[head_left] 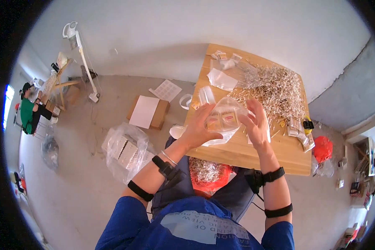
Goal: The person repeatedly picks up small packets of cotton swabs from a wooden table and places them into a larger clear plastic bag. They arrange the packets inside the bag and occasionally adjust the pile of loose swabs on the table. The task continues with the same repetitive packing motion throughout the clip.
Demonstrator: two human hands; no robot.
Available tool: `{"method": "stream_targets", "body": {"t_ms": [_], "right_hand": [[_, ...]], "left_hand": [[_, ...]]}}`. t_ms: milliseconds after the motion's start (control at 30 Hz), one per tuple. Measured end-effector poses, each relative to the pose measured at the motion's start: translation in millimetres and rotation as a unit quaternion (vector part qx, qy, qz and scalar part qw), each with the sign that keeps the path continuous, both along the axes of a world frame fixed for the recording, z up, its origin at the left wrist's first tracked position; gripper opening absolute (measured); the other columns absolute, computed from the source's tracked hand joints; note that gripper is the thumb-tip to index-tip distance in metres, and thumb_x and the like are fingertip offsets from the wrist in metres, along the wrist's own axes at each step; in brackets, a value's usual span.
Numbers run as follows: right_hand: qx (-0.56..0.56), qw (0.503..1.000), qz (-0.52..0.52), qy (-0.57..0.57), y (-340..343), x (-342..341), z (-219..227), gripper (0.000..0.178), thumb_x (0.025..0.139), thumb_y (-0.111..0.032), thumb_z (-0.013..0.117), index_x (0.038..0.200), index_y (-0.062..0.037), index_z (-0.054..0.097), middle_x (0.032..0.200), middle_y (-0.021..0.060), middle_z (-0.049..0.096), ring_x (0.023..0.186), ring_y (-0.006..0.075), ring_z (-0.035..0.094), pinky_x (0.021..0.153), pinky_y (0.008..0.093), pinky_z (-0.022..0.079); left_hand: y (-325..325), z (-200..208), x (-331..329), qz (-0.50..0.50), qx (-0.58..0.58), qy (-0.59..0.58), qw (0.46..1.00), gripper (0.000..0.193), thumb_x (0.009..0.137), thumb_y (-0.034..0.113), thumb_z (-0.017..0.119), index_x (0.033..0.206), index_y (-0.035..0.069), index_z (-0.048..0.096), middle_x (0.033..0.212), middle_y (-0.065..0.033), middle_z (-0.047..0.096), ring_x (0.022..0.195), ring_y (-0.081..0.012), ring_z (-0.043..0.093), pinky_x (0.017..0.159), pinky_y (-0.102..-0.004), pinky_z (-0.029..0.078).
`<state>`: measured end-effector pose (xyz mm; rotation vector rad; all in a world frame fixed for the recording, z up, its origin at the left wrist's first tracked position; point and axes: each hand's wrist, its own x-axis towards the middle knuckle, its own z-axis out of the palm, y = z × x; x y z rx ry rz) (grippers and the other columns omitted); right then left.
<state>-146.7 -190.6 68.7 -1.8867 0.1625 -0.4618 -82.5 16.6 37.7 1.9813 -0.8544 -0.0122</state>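
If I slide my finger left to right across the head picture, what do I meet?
Person in green → white vacuum → big clear bag → left hand → packet → right hand → red bag past the table.

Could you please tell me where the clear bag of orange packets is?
In the head view, the clear bag is between the left hand and right hand, over the table, left of the loose stick heap.

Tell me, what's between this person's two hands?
Between the left hand and right hand is a clear plastic bag, with two packs with yellowish labels showing through it, as the head view shows.
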Motion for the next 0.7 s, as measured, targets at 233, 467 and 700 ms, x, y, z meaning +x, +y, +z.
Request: {"method": "stream_targets", "body": {"t_ms": [233, 467, 700], "right_hand": [[-0.121, 0.961, 0.195, 0.154, -14.6, 69.0, 33.4, 0.069, 0.07, -0.012, 0.075, 0.132, -0.0003, 0.046, 0.125, 0.0194, 0.056, 0.116, 0.0292, 0.054, 0.096, 0.0372, 0.044], [-0.33, 0.901, 0.226, 0.168, 2.5, 78.1, 26.9, 0.053, 0.061, -0.02, 0.081, 0.11, -0.0096, 0.064, 0.108, 0.0161, 0.065, 0.1, 0.0324, 0.062, 0.085, 0.0387, 0.05], [-0.307, 0.899, 0.19, 0.249, -5.8, 67.1, 16.9, 0.046, 0.064, -0.018, 0.079, 0.105, -0.0026, 0.064, 0.101, 0.0181, 0.065, 0.098, 0.0317, 0.062, 0.085, 0.0383, 0.047]], "left_hand": [[1.4, 16.1, 4.5, 0.009, -0.002, -0.029, 1.0, 0.089, 0.06, 0.032, 0.085, 0.134, 0.005, 0.043, 0.135, -0.0188, 0.044, 0.13, -0.0361, 0.036, 0.11, -0.0448, 0.027], [-8.3, 42.1, -9.8, -0.021, 0.11, -0.283, 0.952, 0.064, 0.067, 0.032, 0.079, 0.121, 0.007, 0.055, 0.123, -0.0076, 0.056, 0.122, -0.0243, 0.048, 0.114, -0.0479, 0.019], [-2.6, 26.7, -9.8, -0.017, 0.249, -0.304, 0.919, 0.048, 0.064, 0.034, 0.077, 0.101, 0.008, 0.063, 0.107, -0.0014, 0.06, 0.114, -0.0194, 0.052, 0.115, -0.0471, 0.017]]}}
